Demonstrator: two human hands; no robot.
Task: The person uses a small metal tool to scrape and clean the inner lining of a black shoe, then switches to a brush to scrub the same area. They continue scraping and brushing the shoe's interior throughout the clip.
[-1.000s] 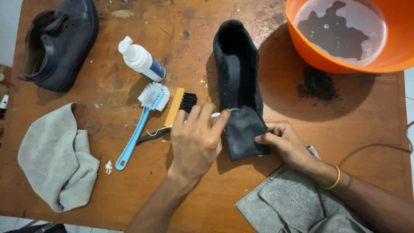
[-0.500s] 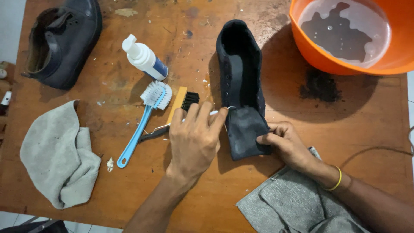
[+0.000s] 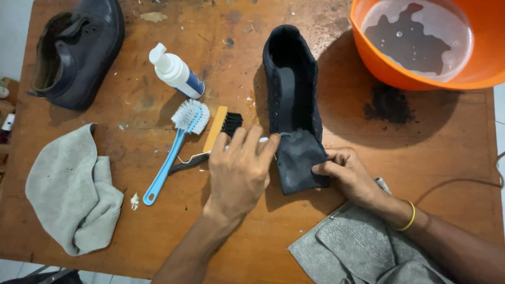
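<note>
1. I see a brown wooden table (image 3: 158, 242) from above, with two bare hands working near its middle.
2. A black shoe (image 3: 292, 94) lies in the middle of the table, its open top toward the far edge and its toe toward the near edge.
3. The left hand (image 3: 239, 171) rests on the left side of the shoe's toe. Its fingers are curled, and a small white thing pokes out at the fingertips. I cannot tell what that thing is or how tightly it is held.
4. The right hand (image 3: 350, 176) pinches the right side of the toe between thumb and fingers. A yellow band (image 3: 409, 216) sits on that wrist.
5. Just left of the left hand lie a wooden brush with black bristles (image 3: 221, 126) and a blue-handled brush with white bristles (image 3: 176, 150). They touch each other.
6. A white bottle (image 3: 174, 71) lies on its side just beyond the brushes.
7. A second dark shoe (image 3: 79, 50) sits at the far left corner.
8. A grey cloth (image 3: 71, 189) lies bunched by the left edge.
9. Another grey cloth (image 3: 357, 247) lies at the near edge, under the right arm.
10. An orange bowl (image 3: 379, 68) with water in it stands at the far right corner, and a dark patch (image 3: 388, 104) marks the table beside it.
</note>
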